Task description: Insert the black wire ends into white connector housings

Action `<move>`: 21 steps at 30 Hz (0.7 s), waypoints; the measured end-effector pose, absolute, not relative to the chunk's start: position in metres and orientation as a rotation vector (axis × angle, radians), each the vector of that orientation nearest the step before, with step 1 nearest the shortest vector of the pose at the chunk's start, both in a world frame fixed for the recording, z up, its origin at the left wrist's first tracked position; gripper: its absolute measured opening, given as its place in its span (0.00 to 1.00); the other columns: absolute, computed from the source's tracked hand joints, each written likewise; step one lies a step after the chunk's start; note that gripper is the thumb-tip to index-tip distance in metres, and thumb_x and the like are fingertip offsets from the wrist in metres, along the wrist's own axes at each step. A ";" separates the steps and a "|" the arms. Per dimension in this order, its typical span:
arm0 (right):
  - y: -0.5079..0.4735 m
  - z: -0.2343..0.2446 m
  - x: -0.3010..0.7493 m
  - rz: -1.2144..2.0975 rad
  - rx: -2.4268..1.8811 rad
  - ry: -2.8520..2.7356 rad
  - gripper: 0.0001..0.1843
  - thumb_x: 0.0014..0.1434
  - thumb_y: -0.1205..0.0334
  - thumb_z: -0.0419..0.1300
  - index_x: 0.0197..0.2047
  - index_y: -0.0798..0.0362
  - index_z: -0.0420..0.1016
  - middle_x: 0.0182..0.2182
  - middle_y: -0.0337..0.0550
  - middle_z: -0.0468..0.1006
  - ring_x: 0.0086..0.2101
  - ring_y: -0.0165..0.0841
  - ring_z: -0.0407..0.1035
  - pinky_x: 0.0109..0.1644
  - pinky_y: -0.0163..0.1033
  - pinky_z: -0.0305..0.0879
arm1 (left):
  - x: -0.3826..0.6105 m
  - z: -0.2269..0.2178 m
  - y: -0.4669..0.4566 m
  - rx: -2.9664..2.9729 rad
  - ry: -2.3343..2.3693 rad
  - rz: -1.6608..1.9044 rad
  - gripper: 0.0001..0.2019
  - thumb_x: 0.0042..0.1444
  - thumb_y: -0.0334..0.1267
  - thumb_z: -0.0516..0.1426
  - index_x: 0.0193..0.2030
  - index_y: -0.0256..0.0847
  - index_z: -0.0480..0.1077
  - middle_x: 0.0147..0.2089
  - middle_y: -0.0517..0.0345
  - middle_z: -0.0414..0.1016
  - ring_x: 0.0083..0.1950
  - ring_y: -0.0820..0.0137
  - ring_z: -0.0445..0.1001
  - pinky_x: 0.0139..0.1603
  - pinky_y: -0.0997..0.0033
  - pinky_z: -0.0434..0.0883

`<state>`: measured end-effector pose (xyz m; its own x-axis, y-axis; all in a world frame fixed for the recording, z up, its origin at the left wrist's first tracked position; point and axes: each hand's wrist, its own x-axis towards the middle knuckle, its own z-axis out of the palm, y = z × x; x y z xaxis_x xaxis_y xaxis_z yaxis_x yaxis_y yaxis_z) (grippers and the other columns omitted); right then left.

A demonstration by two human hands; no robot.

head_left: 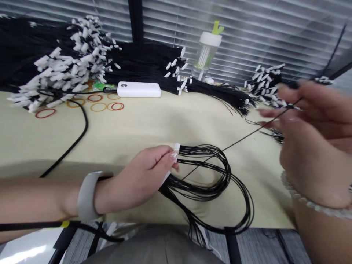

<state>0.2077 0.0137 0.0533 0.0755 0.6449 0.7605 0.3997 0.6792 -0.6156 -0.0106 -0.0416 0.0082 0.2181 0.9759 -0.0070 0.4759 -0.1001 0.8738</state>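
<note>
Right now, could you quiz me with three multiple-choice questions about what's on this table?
1. Where is the white power bank?
A) Under the table
B) On the table, beside the black wires
C) Strapped to a wrist

2. What colours are the rubber bands?
A) Red and orange
B) Blue and green
C) White and purple

3. What is the left hand doing?
A) Lying flat and empty
B) Holding the power bank
C) Pinching a white connector

Answers:
1. B, it lies at the table's far side against the wire pile.
2. A, the loops near the power bank show those colours.
3. C, its fingers close on the connector, with wires trailing from it.
</note>
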 end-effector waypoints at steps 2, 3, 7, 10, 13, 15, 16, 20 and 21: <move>0.017 0.056 0.207 0.315 -0.835 -1.443 0.16 0.50 0.74 0.54 0.44 0.56 0.71 0.42 0.49 0.70 0.32 0.32 0.69 0.30 0.38 0.65 | -0.010 0.009 -0.042 1.707 1.365 0.813 0.15 0.58 0.39 0.42 0.24 0.39 0.62 0.22 0.66 0.59 0.24 0.77 0.59 0.26 0.77 0.58; 0.019 0.058 0.208 0.344 -0.828 -1.404 0.15 0.50 0.73 0.54 0.42 0.55 0.72 0.41 0.47 0.70 0.30 0.30 0.69 0.29 0.37 0.64 | -0.010 0.010 -0.042 1.709 1.365 0.815 0.15 0.58 0.39 0.42 0.24 0.39 0.62 0.22 0.65 0.60 0.24 0.77 0.59 0.26 0.77 0.58; 0.021 0.059 0.209 0.312 -0.802 -1.374 0.08 0.52 0.69 0.55 0.34 0.54 0.73 0.24 0.39 0.68 0.21 0.24 0.63 0.23 0.33 0.60 | -0.009 0.011 -0.042 1.712 1.367 0.800 0.15 0.58 0.39 0.42 0.24 0.39 0.61 0.22 0.65 0.62 0.24 0.76 0.60 0.26 0.77 0.59; 0.013 0.054 0.206 0.300 -0.815 -1.514 0.14 0.52 0.70 0.55 0.43 0.53 0.70 0.20 0.36 0.65 0.20 0.26 0.63 0.22 0.35 0.62 | -0.010 0.011 -0.042 1.710 1.352 0.800 0.15 0.58 0.39 0.42 0.24 0.39 0.61 0.23 0.65 0.62 0.25 0.77 0.60 0.27 0.77 0.59; 0.000 0.048 0.203 0.374 -0.864 -1.771 0.19 0.50 0.73 0.57 0.46 0.51 0.66 0.22 0.36 0.68 0.22 0.27 0.66 0.25 0.35 0.66 | -0.011 0.010 -0.041 1.714 1.333 0.801 0.14 0.58 0.39 0.43 0.24 0.39 0.61 0.22 0.66 0.61 0.25 0.78 0.60 0.28 0.78 0.59; -0.007 0.045 0.201 0.316 -0.884 -2.011 0.12 0.48 0.72 0.59 0.37 0.52 0.69 0.23 0.36 0.70 0.22 0.25 0.65 0.23 0.31 0.63 | -0.011 0.009 -0.041 1.722 1.321 0.798 0.14 0.58 0.38 0.43 0.24 0.39 0.61 0.22 0.67 0.61 0.25 0.78 0.60 0.28 0.78 0.58; -0.010 0.044 0.200 0.266 -0.891 -2.133 0.08 0.47 0.72 0.59 0.33 0.53 0.69 0.23 0.36 0.71 0.22 0.24 0.64 0.22 0.29 0.61 | -0.011 0.009 -0.041 1.725 1.315 0.799 0.14 0.58 0.38 0.43 0.24 0.39 0.61 0.22 0.67 0.61 0.25 0.78 0.60 0.28 0.78 0.58; -0.013 0.039 0.194 0.244 -0.864 -2.429 0.03 0.51 0.71 0.56 0.30 0.55 0.66 0.25 0.37 0.68 0.26 0.22 0.62 0.27 0.29 0.59 | -0.012 0.010 -0.042 1.719 1.294 0.778 0.14 0.59 0.39 0.43 0.25 0.39 0.61 0.23 0.67 0.60 0.25 0.78 0.59 0.28 0.78 0.58; -0.012 0.038 0.192 0.277 -0.850 -2.452 0.02 0.51 0.71 0.55 0.30 0.56 0.66 0.27 0.38 0.68 0.27 0.22 0.62 0.29 0.29 0.59 | -0.012 0.011 -0.042 1.718 1.293 0.773 0.14 0.59 0.39 0.43 0.25 0.39 0.61 0.23 0.67 0.60 0.25 0.78 0.59 0.28 0.78 0.58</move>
<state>0.1922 -0.0122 0.0377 -0.6647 0.6235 0.4116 0.5159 0.7815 -0.3509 -0.0119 -0.0421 0.0106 0.2809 0.9597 -0.0064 0.4486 -0.1254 0.8849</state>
